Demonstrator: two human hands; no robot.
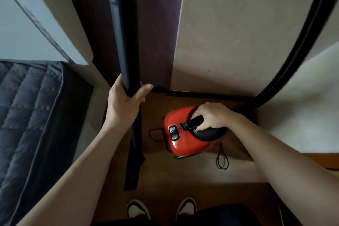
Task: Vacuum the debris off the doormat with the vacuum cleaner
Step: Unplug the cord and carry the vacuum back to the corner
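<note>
Two hands: both grip parts of the vacuum cleaner (183,141), one each.
Left hand (126,104): fingers and thumb curled round the black wand (124,33), holding it upright.
Right hand (211,115): closed around the black handle (194,121) on top of the red body, just right of the switch (173,132).
Vacuum cleaner: under the right hand, close to the wall; whether it rests on the brown floor (183,180) or hangs just above it, I cannot tell.
Wand: runs through the left hand down to the floor, just left of the red body.
Hose (302,42): arcs down the right side and ends behind the right hand.
Bed (27,106): grey quilt, far left.
Shoes (137,209): bottom edge, well apart from both hands.
</note>
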